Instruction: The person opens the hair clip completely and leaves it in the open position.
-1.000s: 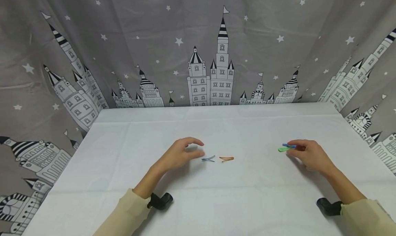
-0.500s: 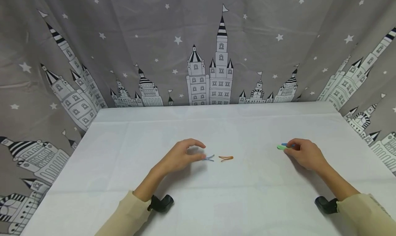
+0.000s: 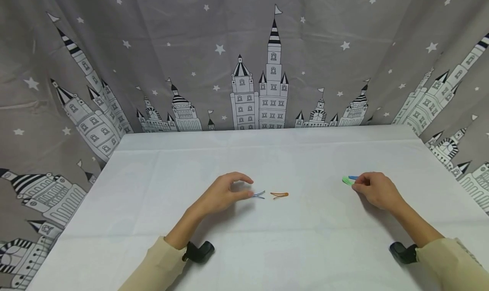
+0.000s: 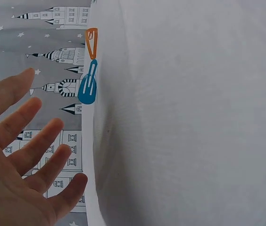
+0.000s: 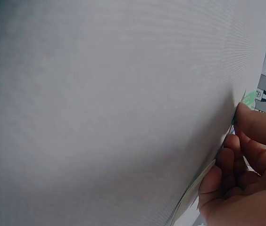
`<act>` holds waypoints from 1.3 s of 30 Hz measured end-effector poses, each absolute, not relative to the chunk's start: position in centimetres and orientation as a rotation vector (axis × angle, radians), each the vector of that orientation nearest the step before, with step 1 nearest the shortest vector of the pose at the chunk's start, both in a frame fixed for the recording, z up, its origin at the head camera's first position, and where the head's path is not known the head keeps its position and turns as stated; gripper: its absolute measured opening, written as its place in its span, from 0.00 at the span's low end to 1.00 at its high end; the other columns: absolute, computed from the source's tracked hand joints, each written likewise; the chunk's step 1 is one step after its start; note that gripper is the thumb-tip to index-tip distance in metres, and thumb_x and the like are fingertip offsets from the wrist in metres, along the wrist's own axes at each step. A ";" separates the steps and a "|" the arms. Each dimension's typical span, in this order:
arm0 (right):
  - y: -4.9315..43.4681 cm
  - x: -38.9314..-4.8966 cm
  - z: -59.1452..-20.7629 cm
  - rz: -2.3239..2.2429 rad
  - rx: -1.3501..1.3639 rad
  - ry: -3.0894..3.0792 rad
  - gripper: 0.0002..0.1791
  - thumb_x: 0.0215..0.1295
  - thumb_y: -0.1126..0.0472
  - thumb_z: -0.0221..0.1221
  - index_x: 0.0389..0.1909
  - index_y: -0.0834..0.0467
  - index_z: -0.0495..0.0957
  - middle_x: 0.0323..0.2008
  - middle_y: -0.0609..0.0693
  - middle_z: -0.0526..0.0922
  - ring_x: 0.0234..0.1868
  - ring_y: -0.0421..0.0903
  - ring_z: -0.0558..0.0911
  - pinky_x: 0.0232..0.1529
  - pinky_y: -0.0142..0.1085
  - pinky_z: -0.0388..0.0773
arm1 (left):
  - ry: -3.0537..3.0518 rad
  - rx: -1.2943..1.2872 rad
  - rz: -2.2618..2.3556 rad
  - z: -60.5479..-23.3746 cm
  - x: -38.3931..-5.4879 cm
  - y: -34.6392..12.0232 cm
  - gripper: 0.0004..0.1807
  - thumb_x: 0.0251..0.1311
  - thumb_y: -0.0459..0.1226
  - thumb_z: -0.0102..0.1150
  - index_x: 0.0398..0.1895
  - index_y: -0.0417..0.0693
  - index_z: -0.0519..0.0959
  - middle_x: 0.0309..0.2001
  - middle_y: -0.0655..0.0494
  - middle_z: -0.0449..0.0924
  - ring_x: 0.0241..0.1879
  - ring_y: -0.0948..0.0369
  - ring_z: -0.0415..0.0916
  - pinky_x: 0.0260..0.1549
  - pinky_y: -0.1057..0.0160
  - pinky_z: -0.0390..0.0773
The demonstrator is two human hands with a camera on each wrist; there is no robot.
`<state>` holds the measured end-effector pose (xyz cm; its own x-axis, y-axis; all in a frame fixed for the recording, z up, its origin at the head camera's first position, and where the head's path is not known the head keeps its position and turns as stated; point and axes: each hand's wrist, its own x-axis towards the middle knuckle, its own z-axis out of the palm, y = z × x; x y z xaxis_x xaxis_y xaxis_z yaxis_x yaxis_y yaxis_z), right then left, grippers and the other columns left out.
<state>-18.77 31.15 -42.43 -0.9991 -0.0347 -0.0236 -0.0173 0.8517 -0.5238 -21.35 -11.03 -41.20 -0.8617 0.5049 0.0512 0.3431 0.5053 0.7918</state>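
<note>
My left hand (image 3: 223, 192) hovers over the cloth with thumb and fingers apart, holding nothing. In the left wrist view its fingers are spread. By its thumb tip lies a blue snap hair clip (image 3: 260, 195), its two parts sprung apart. An orange snap hair clip (image 3: 280, 194), also sprung apart, is just to the right. Farther right, my right hand (image 3: 379, 191) pinches one end of a green hair clip (image 3: 346, 180) between thumb and index finger. A second blue hair clip (image 3: 352, 177) lies right behind the green one, partly hidden by the fingers.
A white cloth (image 3: 290, 244) with fold lines covers the table. Behind and at the sides hangs a grey curtain (image 3: 328, 23) printed with castles and stars. Each wrist wears a black camera mount (image 3: 199, 252) below a beige sleeve.
The green clip has shifted slightly left and turned in my right fingers, its visible end now looking wider. My left hand has edged slightly right towards the nearer blue clip.
</note>
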 end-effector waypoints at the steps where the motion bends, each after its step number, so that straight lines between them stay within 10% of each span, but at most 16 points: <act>1: 31.2 -18.8 -42.4 -0.848 -0.042 2.988 0.09 0.66 0.63 0.60 0.34 0.68 0.78 0.27 0.51 0.76 0.29 0.47 0.71 0.29 0.39 0.67 | 2.556 0.732 1.285 -41.2 -21.3 -11.0 0.17 0.61 0.44 0.67 0.50 0.47 0.83 0.57 0.55 0.78 0.64 0.51 0.68 0.64 0.45 0.63; 39: 31.1 -18.8 -42.4 -0.894 -0.115 3.003 0.11 0.65 0.65 0.60 0.40 0.71 0.81 0.34 0.57 0.80 0.35 0.51 0.74 0.33 0.42 0.72 | 2.505 0.736 1.284 -41.0 -21.3 -11.1 0.18 0.60 0.42 0.68 0.51 0.45 0.82 0.58 0.53 0.78 0.65 0.51 0.67 0.64 0.46 0.63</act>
<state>-18.77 31.07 -42.35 -0.9973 -0.0720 0.0149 -0.0684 0.8348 -0.5462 -21.28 -11.05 -40.98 -0.8471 0.5309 0.0223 0.3281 0.4895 0.8079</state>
